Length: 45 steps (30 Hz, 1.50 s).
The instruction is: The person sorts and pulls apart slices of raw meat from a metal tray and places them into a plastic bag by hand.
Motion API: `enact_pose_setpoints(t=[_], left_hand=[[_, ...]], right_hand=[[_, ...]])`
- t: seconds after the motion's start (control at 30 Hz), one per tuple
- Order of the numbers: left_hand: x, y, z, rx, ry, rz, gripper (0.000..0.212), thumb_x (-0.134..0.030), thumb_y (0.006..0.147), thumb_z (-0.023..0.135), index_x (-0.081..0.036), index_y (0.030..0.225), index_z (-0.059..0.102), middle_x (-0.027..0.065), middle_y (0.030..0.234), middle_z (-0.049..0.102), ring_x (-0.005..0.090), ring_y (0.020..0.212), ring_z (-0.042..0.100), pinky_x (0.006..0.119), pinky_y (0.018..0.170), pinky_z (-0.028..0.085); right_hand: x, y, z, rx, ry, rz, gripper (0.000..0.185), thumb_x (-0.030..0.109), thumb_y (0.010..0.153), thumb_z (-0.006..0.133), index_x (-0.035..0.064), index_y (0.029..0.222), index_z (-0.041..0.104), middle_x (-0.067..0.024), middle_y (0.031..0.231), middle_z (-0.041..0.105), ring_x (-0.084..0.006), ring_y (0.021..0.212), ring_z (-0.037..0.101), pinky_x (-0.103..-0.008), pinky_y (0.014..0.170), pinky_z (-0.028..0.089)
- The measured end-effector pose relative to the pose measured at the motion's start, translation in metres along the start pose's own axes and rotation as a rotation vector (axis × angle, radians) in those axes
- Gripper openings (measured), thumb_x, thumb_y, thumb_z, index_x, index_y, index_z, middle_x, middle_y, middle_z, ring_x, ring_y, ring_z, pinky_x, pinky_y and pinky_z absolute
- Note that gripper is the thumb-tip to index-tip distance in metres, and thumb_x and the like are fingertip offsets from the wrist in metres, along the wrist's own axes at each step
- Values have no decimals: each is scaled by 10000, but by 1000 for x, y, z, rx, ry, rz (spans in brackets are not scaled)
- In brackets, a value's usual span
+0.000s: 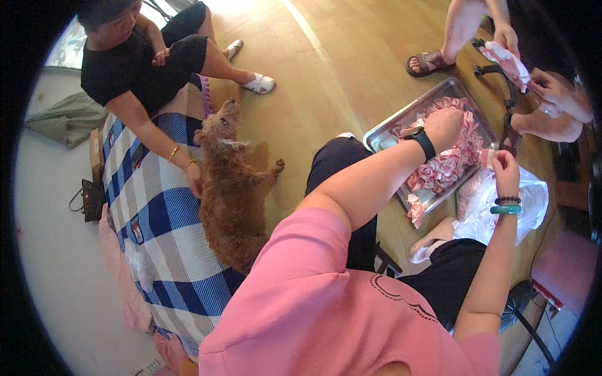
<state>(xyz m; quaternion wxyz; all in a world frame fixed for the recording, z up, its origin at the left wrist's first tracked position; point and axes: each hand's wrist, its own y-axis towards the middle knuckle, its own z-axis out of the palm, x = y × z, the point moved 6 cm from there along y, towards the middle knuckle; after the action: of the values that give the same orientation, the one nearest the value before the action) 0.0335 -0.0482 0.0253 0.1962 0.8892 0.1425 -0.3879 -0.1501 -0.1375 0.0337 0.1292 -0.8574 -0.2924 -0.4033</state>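
Note:
A metal tray (451, 84) on the wooden floor bears a heap of crumpled pink-and-white pieces (435, 176); their material is not plain. Over the heap is my left hand (444, 128), below a dark wristwatch; its fingertips are hidden behind the hand. Just beyond the tray's right edge, my right hand (506, 168) pinches a small pink-and-white piece (488, 159) between thumb and fingers. A green bangle and dark beads circle that wrist. One frilly bunch (415, 211) hangs over the tray's near rim. A clear plastic bag (529, 188) lies beneath my right hand.
A brown curly-haired dog (228, 202) lies on a bed with a blue-and-white checked cover (164, 207). A seated person (127, 70) touches its back. At upper right, another person's hands (555, 96) hold a larger pink-and-white piece (508, 63), near a wheeled chair base (511, 89).

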Motion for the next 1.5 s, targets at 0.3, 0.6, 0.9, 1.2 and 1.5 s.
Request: enact_pose_setpoints(t=[0.3, 0.6, 0.9, 1.2, 1.5], left_hand=[[-5, 0, -2, -74, 56, -7, 163, -124, 717, 471, -10, 662, 573, 194, 719, 567, 339, 721, 554, 416, 652, 442], [-10, -1, -3, 14, 55, -37, 138, -124, 687, 495, -14, 675, 577, 192, 727, 571, 341, 724, 558, 420, 650, 441], [-11, -2, -2, 35, 43, -46, 146, -132, 681, 504, -11, 657, 583, 196, 732, 572, 341, 716, 561, 415, 645, 444], [-9, -3, 5, 55, 99, -10, 157, -155, 691, 507, -22, 682, 590, 184, 728, 578, 330, 704, 568, 420, 640, 452], [-7, -3, 8, 75, 131, -10, 175, -180, 708, 512, -22, 678, 583, 181, 709, 575, 329, 694, 570, 424, 622, 449]], right_hand=[[3, -1, 9, 65, 19, 83, 80, 90, 767, 532, 18, 799, 521, 7, 663, 500, -61, 580, 452, -203, 507, 373], [3, -2, 18, 92, -8, 56, 92, 88, 768, 541, 4, 791, 513, -10, 671, 509, -79, 597, 464, -218, 542, 387], [12, -4, 26, 108, 5, 78, 84, 81, 766, 540, 3, 782, 513, -16, 661, 513, -86, 604, 472, -230, 563, 397], [0, 0, 32, 106, -18, 64, 99, 97, 761, 558, 5, 786, 529, -26, 668, 538, -92, 603, 489, -237, 566, 405], [-7, 5, 39, 65, -43, 31, 95, 86, 751, 549, 4, 797, 539, -40, 677, 546, -109, 619, 503, -248, 591, 423]])
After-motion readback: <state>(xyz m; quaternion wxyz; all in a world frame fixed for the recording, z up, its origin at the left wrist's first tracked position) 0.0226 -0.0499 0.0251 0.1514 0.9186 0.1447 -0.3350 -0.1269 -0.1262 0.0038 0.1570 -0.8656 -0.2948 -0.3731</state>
